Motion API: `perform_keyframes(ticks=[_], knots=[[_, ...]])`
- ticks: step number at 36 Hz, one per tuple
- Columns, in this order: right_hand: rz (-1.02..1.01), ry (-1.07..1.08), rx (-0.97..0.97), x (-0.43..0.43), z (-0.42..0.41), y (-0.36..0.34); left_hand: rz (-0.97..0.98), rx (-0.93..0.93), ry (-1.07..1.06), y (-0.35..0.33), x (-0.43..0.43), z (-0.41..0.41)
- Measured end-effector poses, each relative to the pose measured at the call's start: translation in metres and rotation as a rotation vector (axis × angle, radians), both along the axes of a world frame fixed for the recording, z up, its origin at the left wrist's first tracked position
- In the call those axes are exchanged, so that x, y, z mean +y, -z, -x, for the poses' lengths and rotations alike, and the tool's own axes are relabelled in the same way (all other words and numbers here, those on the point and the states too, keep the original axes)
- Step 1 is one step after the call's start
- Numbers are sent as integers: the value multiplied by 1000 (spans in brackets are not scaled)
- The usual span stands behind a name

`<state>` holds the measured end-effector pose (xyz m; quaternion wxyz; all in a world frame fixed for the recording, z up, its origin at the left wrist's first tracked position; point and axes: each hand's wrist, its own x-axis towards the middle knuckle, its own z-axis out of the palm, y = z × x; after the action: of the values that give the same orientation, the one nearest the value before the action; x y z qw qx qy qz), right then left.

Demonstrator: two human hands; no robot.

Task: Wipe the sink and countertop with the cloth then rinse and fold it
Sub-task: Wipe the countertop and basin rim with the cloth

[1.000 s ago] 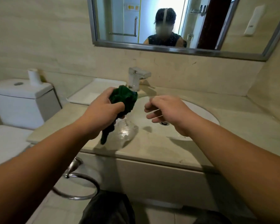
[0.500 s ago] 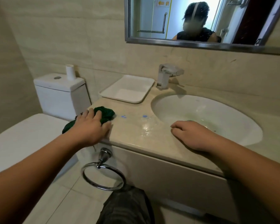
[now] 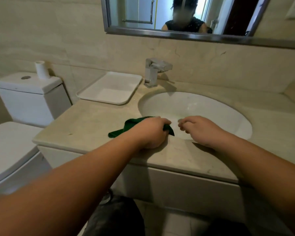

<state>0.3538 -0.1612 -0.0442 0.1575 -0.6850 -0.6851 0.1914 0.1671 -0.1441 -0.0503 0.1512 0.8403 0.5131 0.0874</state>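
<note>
Wiping the countertop (image 3: 85, 123), we are gripping the green cloth (image 3: 124, 128) in our left hand (image 3: 152, 132) just beside the sink (image 3: 228, 116); our right hand (image 3: 199, 130) is resting on its rim, loosely curled, holding nothing; next we are probably sweeping the cloth into the sink

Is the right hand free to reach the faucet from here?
Probably yes: the right hand holds nothing, and only the sink lies between it and the faucet.
</note>
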Motion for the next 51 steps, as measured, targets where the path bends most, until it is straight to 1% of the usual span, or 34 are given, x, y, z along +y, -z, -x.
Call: perform_keyframes(ticks=[3, 6, 7, 10, 11, 13, 14, 16, 17, 20, 21, 23, 27, 31, 37, 44, 46, 48, 51], knots=[[-9, 10, 29, -1, -2, -7, -33, -281, -106, -6, -2, 1], [-25, -33, 6, -5, 3, -15, -88, -551, -262, -27, -2, 31], [-25, -51, -4, -5, 7, -17, -127, -610, -313, -39, -4, 45], [-19, -110, -31, -5, 25, -21, -281, -686, -454, -70, -11, 105], [-14, -126, -36, -4, 32, -22, -305, -711, -485, -78, -16, 126], [-6, -154, -51, -1, 47, -23, -344, -677, -537, -87, -31, 163], [-3, -167, -61, 1, 54, -22, -359, -612, -565, -87, -38, 178], [-1, -189, -94, 4, 65, -20, -339, -424, -587, -76, -47, 202], [1, -203, -114, 4, 70, -19, -291, -312, -577, -64, -48, 212], [14, -250, -165, 2, 81, -10, -43, -24, -518, -19, -51, 229], [9, -261, -184, 0, 82, -8, -25, 39, -491, -5, -49, 231], [-7, -274, -199, -1, 82, -4, -58, 129, -435, 10, -45, 230], [-28, -263, -147, 3, 72, -2, -2, 108, -331, 15, -33, 219], [-65, -172, -108, 12, 56, -7, -18, 96, -142, 13, -33, 183], [-44, -55, -44, 12, 27, -15, -56, 115, 123, 12, -40, 94], [-43, 15, -49, 3, -4, -22, -148, 102, 346, 14, -51, -15], [-40, 38, -45, 0, -14, -24, -182, 55, 404, 17, -50, -39], [-41, 57, -39, -4, -22, -26, -177, -41, 415, 18, -49, -54], [-56, 75, -10, -4, -30, -32, -158, -227, 327, 7, -45, -51]])
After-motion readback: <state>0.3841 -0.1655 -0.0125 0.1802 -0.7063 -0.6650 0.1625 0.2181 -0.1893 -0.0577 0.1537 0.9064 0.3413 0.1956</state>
